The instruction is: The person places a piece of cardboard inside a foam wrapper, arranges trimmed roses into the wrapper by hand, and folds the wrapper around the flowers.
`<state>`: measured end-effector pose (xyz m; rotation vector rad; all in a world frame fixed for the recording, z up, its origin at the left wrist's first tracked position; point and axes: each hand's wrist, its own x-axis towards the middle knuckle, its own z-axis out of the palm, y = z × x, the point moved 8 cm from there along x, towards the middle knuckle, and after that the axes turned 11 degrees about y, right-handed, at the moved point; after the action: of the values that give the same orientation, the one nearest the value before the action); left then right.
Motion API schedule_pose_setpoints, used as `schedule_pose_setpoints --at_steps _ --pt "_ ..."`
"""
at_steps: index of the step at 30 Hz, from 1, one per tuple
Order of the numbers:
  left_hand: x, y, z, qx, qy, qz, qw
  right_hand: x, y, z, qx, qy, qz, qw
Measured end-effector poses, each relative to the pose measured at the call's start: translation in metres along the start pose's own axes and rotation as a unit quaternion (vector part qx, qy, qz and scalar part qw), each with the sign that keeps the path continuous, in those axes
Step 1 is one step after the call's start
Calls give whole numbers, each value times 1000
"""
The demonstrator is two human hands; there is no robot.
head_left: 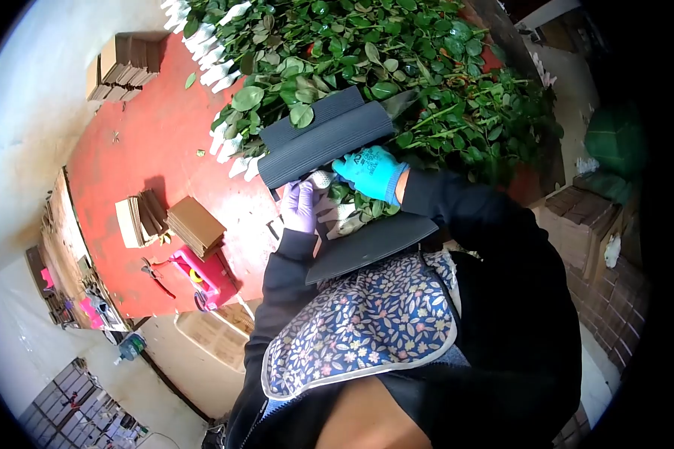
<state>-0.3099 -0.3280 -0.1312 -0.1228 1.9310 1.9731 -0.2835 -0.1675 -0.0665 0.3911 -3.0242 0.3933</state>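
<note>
My left hand point(299, 209), in a purple glove, has its fingers pinched together just below the left end of a dark grey ribbed sheet point(326, 153); what lies between them is hidden. My right hand point(372, 173), in a bright blue glove, is curled round a leafy stem whose white-sleeved end point(320, 179) sticks out between the two hands. The ribbed sheet is folded or rolled over and rests against the leafy pile above. Under my hands lie more leaves and white-sleeved ends point(343, 222), partly covered by my arms.
Leafy stems point(329, 60) with white-sleeved ends are heaped across the red table point(120, 179). Stacked cardboard pieces point(196, 227), pliers point(157, 277) and a pink tape dispenser point(206, 278) lie to the left. A curved black panel point(374, 247) is at my waist; a cardboard box point(577, 221) stands right.
</note>
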Motion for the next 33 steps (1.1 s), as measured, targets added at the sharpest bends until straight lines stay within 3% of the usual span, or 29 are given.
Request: schedule_pose_setpoints --at_steps 2,4,6,9,11,14,16,17,18,20,22,23,24,26,30,33 --pt "-11 8 1 -16 -19 27 999 1 2 0 9 17 -7 1000" --pt "-23 19 1 -90 34 -18 995 2 3 -2 19 32 -13 999" --pt "-27 7 -15 -88 20 -45 995 3 0 -1 38 40 -14 998" --pt "-29 4 -19 -102 22 -22 994 5 0 4 47 42 -15 998" --pt "-35 19 -29 -121 164 -26 979 3 1 10 49 32 -11 998" --pt "-19 32 -74 -180 211 -30 960 0 3 7 28 71 -16 997" --pt "-15 64 -73 -6 11 51 999 3 1 0 17 47 -8 999" --pt "-22 43 -80 -1 139 -15 990 4 0 0 6 34 -14 999" --pt "-20 27 -78 21 124 -26 992 4 -1 4 9 32 -18 999" --pt "-20 15 -53 123 84 40 988 2 -1 2 -20 77 -20 997" --pt "-18 22 -27 270 19 111 956 3 -2 0 -21 32 -12 999" --pt "-21 39 -19 266 48 207 940 2 -1 4 -19 34 -11 999" --pt "-8 1 -37 204 87 186 957 2 1 6 -17 37 -9 999" --pt "-6 0 -32 240 11 81 967 1 2 9 -16 46 -9 999" --pt "-7 -7 -34 199 9 157 967 2 1 5 -20 79 -12 997" --pt "-10 -10 -43 107 -17 76 991 3 1 3 6 11 17 1000"
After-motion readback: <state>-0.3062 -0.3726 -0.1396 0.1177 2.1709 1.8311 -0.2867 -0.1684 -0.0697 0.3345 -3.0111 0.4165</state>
